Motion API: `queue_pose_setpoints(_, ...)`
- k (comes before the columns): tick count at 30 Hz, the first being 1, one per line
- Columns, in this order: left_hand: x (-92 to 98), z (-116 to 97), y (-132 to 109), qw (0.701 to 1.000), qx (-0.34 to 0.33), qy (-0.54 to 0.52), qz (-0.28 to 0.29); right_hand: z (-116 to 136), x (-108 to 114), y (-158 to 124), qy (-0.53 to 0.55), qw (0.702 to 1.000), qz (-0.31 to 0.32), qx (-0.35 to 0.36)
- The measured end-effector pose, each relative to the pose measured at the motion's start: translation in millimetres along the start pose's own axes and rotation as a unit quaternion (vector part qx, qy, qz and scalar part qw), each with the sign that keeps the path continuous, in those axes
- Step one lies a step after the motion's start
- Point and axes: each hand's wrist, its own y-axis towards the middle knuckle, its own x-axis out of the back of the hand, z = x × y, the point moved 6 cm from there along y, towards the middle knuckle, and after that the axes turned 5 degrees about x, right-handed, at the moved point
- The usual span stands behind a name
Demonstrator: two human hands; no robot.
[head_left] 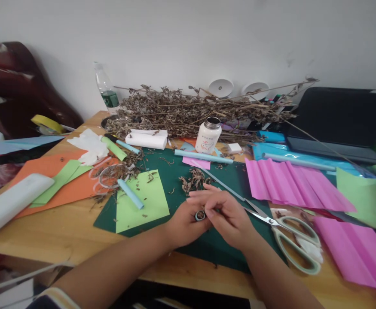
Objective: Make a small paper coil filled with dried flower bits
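Nearest you are your own forearms, running up from 6 o'clock to meet over the green mat [175, 171]. Your left hand [184, 223] is curled, thumb and fingers pinching a small paper roll [200, 215] — pale blue, end-on to you, so its opening shows as a ring with something dark inside. Its long axis seems to point roughly toward you and away, not across the table; it is too small to say more. Your right hand [226, 214] lies over the left from 3 o'clock, fingers pressed together and stretched toward 9, the fingertips touching the roll, probably to steady it while the left grips.

Just at 3 o'clock of the right hand lie the scissors [291, 238], blades closed and pointing toward 10 o'clock, handles toward 4 — set down within reach, it seems. Beyond your hands, at 12, a little heap of dried bits [192, 180] sits on the mat, and farther back the big bundle of dried stems [200, 109], lying left to right along the wall. A white bottle [208, 136] stands upright in front of it. Pleated pink paper [287, 184] spreads at 2 o'clock; a light green sheet [149, 201] with a blue roll [130, 194] on it lies at 10.
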Motion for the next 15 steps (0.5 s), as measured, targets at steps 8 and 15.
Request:
queue_pose_setpoints(8,-2.4,3.9,2.2,1.000,0.016,0.012,0.016,-2.9,-4.2,-1.3,-0.085,0.994,0.069,0.008)
queue_pose_setpoints(15,-3.9,11.6,1.3,0.999,0.026,-0.015,0.026,-1.7,-1.6,0.6,-0.153,0.982,0.108,0.024)
